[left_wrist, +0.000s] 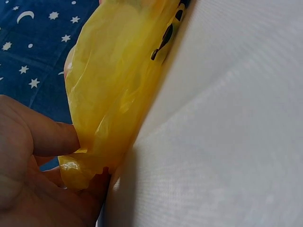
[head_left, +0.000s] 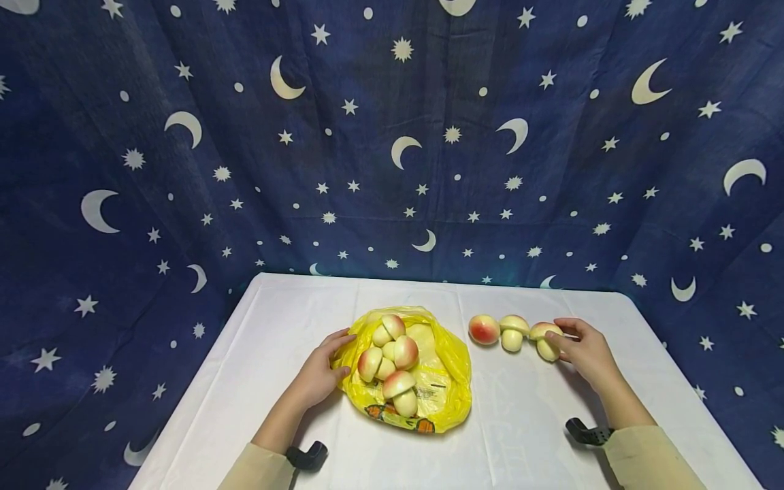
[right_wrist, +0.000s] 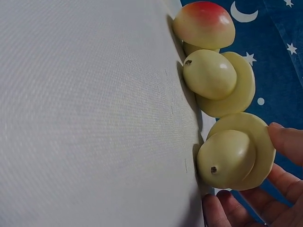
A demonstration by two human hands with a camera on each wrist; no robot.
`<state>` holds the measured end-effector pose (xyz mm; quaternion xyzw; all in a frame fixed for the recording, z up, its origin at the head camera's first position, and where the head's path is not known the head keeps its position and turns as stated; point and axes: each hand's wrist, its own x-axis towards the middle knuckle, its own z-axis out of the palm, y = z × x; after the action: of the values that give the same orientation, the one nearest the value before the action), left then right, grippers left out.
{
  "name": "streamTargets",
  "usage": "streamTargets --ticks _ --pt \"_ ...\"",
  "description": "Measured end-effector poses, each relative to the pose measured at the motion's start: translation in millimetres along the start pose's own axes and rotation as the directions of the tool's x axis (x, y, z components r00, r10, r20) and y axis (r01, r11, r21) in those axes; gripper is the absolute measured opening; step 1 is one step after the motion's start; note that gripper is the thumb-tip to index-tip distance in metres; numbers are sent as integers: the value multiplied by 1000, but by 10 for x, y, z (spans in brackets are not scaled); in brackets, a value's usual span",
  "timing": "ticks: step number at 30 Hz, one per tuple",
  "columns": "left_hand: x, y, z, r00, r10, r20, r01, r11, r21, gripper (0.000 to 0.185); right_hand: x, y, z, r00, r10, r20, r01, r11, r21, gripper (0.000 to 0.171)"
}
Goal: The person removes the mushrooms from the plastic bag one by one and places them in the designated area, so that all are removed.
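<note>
A yellow plastic bag [head_left: 450,384] lies open on the white table [head_left: 275,320] with several toy mushrooms [head_left: 398,354] on it. My left hand [head_left: 339,354] pinches the bag's left edge; the left wrist view shows the thumb [left_wrist: 52,137] pressed on the yellow film [left_wrist: 113,94]. To the right, three mushrooms lie in a row: a red-capped one [head_left: 484,329], a pale one [head_left: 513,332] and another pale one [head_left: 545,340]. My right hand [head_left: 566,340] holds that last mushroom [right_wrist: 234,153], with its fingers [right_wrist: 279,177] curled round the cap.
A dark blue cloth with moons and stars [head_left: 392,136] hangs behind and round the table. Black wrist mounts [head_left: 306,454] [head_left: 584,431] sit near the table's front edge. Bare white tabletop [head_left: 527,408] lies between the bag and my right arm.
</note>
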<state>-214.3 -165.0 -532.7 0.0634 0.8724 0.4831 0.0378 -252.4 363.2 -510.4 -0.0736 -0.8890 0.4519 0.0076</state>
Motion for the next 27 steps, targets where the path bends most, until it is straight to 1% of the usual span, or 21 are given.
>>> streamTargets --ticks 9,14,19,23,27 --pt "8 -2 11 1000 -1 -1 1 1000 -7 61 -5 3 -29 1000 9 4 -9 1000 9 69" --pt "17 -16 11 1000 1 0 -1 1000 -13 61 -7 12 -45 1000 25 -7 -25 1000 5 67" --pt "14 -18 7 1000 2 3 -1 1000 -18 62 -24 3 -78 1000 22 -19 -22 1000 7 67" --pt "10 -18 6 1000 -1 0 1 1000 -11 62 -51 -28 -116 999 -4 -32 5 1000 11 66" --pt "11 -24 9 1000 -1 -3 1 1000 -7 62 -82 -78 -153 998 -52 -46 53 998 18 62"
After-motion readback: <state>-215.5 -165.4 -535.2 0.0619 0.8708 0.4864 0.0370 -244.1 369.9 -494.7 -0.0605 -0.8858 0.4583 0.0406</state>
